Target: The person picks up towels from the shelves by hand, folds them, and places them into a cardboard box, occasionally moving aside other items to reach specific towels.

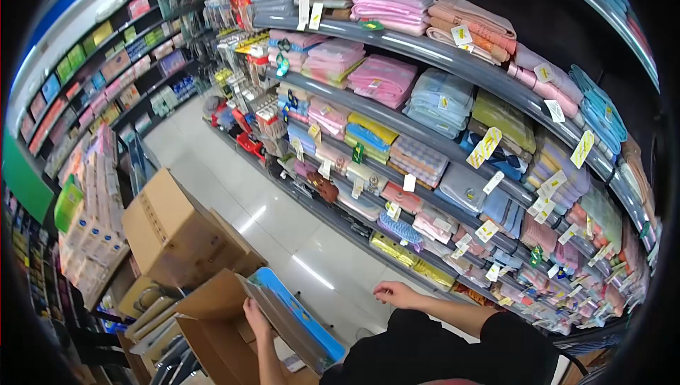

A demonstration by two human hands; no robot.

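Note:
My left hand is at the open cardboard box, its fingers closed around the edge of a raised cardboard flap. A bright blue flat item lies along the far side of that flap. My right hand hangs over the floor, apart from the box and the shelves. Its fingers are curled, and I cannot make out anything in them.
Shelves of folded towels with paper tags run along the right. A closed carton stands beyond the open box. Stacked packages are at the left, with the tiled aisle floor between.

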